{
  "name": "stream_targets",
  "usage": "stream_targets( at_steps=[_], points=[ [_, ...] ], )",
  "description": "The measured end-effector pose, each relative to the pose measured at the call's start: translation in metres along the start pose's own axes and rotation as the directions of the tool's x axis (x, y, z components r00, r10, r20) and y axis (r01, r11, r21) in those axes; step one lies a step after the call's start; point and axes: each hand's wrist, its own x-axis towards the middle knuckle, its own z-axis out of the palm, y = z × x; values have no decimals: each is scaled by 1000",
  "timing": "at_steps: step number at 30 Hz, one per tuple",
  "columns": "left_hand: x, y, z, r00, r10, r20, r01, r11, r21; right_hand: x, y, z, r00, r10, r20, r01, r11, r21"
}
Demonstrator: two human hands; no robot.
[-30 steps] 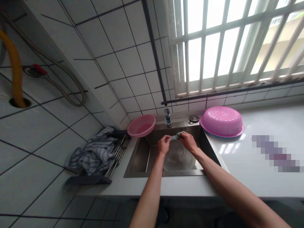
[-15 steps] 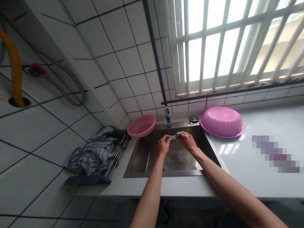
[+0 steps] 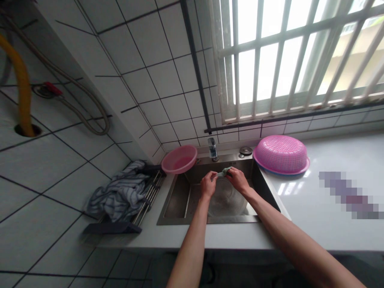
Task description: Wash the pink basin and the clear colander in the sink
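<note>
Over the sink (image 3: 172, 208), both of my hands hold a short pale green and whitish piece (image 3: 222, 173) stretched between them. It is too small to name. My left hand (image 3: 208, 185) pinches its left end with closed fingertips. The fingers of my right hand (image 3: 238, 179) are closed round the right end, hiding part of it. Beneath my hands, a round see-through vessel with a ribbed or mesh-like surface (image 3: 226, 202) rests in the sink.
A pink basin (image 3: 180, 160) stands at the sink's back left corner, beside the faucet (image 3: 213, 148). An upturned pink basket (image 3: 281, 154) sits on the counter (image 3: 240, 237) at right. A striped cloth (image 3: 123, 194) lies on a metal rack (image 3: 147, 200) at left.
The green part now extends farther left between my hands, where more whitish material showed before. Both hands have stayed nearly in place; the view has shifted slightly.
</note>
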Motion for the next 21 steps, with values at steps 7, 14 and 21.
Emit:
stream_targets(
  at_steps=[7, 14, 21],
  points=[
    [4, -8, -11, 981, -114, -156, 110, 993, -31, 0, 6, -9, 992, 61, -111, -57, 998, 40],
    [2, -2, -3, 996, 84, -33, -85, 996, -8, 2, -7, -3, 999, -22, -23, 21, 999, -28],
    [4, -6, -11, 981, -13, -194, 17, 1000, 18, 3, 0, -14, 986, 84, -147, -79, 996, 42]
  ],
)
